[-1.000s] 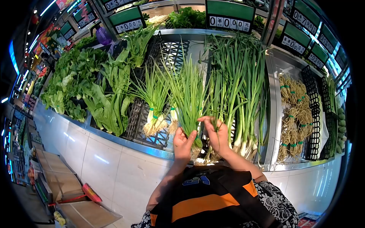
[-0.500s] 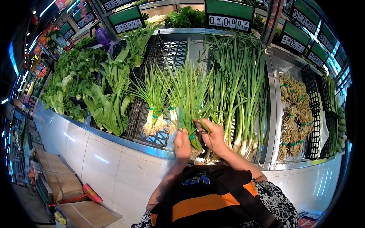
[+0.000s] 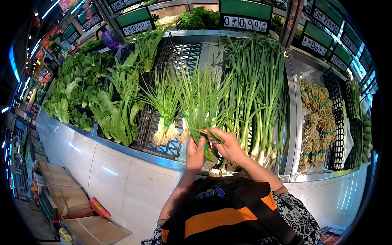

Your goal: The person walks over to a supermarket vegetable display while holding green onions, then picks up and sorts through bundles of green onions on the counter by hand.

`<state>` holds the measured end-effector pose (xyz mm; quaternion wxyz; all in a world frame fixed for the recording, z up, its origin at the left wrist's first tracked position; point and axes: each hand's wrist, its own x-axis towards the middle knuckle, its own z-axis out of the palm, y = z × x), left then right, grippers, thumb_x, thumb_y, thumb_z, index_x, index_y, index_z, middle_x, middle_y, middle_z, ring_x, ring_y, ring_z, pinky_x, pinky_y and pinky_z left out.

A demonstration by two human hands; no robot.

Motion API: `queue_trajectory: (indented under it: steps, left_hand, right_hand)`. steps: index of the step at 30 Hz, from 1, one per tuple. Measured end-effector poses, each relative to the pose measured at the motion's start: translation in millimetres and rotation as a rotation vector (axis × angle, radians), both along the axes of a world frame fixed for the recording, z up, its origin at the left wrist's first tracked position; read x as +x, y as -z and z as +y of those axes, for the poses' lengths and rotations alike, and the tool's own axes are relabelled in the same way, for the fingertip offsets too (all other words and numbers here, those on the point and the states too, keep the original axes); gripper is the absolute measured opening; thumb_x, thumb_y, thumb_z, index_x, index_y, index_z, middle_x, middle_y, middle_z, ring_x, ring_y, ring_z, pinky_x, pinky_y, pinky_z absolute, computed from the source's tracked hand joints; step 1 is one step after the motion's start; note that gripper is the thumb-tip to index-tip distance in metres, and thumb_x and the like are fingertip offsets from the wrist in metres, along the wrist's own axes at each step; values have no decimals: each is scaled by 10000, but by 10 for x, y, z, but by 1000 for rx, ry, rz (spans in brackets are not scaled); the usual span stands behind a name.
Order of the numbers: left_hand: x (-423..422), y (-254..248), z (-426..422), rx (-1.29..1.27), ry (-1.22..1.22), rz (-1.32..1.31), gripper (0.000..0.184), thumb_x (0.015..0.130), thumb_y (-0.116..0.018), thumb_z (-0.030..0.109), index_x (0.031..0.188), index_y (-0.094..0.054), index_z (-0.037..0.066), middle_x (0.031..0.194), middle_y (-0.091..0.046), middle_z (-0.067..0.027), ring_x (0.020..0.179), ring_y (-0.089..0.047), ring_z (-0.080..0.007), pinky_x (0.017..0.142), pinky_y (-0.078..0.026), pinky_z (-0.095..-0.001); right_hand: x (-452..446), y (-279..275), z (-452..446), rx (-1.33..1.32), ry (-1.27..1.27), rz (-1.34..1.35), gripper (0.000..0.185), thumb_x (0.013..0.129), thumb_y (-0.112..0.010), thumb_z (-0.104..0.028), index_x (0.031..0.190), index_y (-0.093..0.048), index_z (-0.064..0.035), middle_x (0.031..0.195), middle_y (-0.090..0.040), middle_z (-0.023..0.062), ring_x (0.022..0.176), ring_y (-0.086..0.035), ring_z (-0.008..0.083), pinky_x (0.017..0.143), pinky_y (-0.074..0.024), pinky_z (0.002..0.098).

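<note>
In front of my body I hold a bunch of chives [image 3: 210, 155], tied with a green band, its cut ends pointing down toward me. My left hand [image 3: 195, 151] is closed around the bunch near the band. My right hand [image 3: 228, 146] is closed too, pinching some chive leaves just above the band. Just beyond my left hand lies a banded bunch of spring onions [image 3: 165, 124] with white roots, on a black crate [image 3: 153, 141]. Long leeks [image 3: 258, 102] lie to the right of my right hand.
Leafy lettuce [image 3: 118, 106] fills the left of the metal display. Bundled brown roots [image 3: 314, 122] lie in the right section beside a black crate divider [image 3: 338, 139]. Price signs [image 3: 246, 22] stand along the back. A red dustpan [image 3: 99, 207] is on the floor to the left.
My right hand has moved slightly left, closer to my left hand, with the leaves in its fingers. The leaf tops of the held chives have shifted and fan out lower.
</note>
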<state>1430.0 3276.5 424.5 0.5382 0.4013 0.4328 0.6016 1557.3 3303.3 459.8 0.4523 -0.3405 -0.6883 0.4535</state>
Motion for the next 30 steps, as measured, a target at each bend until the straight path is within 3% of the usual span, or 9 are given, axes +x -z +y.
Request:
queue_trajectory:
  steps: [1,2,9,11,14,20,27,29,30]
  left_hand:
    - [1,3,8,1,0,0,211,935,-421,126,1121,-428,25,929,-544,-40,792,-511,-82,690,-431,-226]
    - [-2,12,16,10,22,-42,216,940,-411,146,1118,-431,25,892,-541,-32,741,-501,-75,650,-425,-218]
    - [23,17,2,8,-8,-63,216,949,-388,166,1106,-442,29,856,-538,-24,708,-491,-71,631,-417,-218]
    - [55,39,18,72,-72,68,219,947,-388,160,1109,-444,23,857,-537,-23,716,-479,-67,638,-412,-221]
    - [90,-38,-3,171,-145,259,228,942,-394,149,1117,-443,12,857,-536,-24,734,-456,-63,650,-400,-225]
    - [96,-60,-38,113,-109,281,240,931,-417,149,1120,-437,3,856,-542,-48,767,-446,-74,666,-391,-234]
    - [126,-31,-16,125,-152,273,229,930,-425,156,1098,-451,3,846,-549,-51,757,-452,-80,658,-395,-245]
    - [126,-17,-27,120,-141,266,225,930,-425,158,1090,-454,3,849,-552,-53,758,-459,-87,660,-398,-252]
    - [124,-9,-31,116,-131,259,221,930,-425,159,1082,-457,2,853,-556,-54,759,-467,-94,662,-402,-259]
  right_hand:
    - [-14,24,-7,-84,28,51,304,811,-506,33,1106,-541,-34,733,-610,102,596,-575,113,564,-466,243]
    - [-39,88,9,-87,46,70,257,879,-491,-14,1134,-520,-15,882,-619,60,601,-551,78,531,-450,219]
    - [-60,-39,24,-152,147,-34,201,856,-534,-36,1053,-567,-11,849,-644,76,622,-590,95,550,-467,236]
    - [-123,20,80,242,346,-52,179,793,-606,-60,962,-581,-7,713,-624,152,606,-634,242,528,-473,286]
    - [-141,-107,57,182,377,-85,171,778,-638,-100,912,-598,-4,736,-622,184,648,-631,298,540,-477,307]
    - [-115,-154,135,102,345,-184,166,764,-659,-118,877,-608,-9,719,-627,164,635,-630,286,541,-472,311]
    - [-102,-131,104,47,360,-106,156,765,-658,-128,843,-614,0,687,-620,159,582,-614,280,527,-467,309]
    - [-88,-143,83,13,360,-187,170,761,-666,-117,898,-634,-21,765,-653,117,690,-643,175,616,-476,270]
    - [-85,-158,77,12,361,-186,170,761,-666,-117,898,-634,-21,765,-653,117,690,-643,175,616,-476,270]
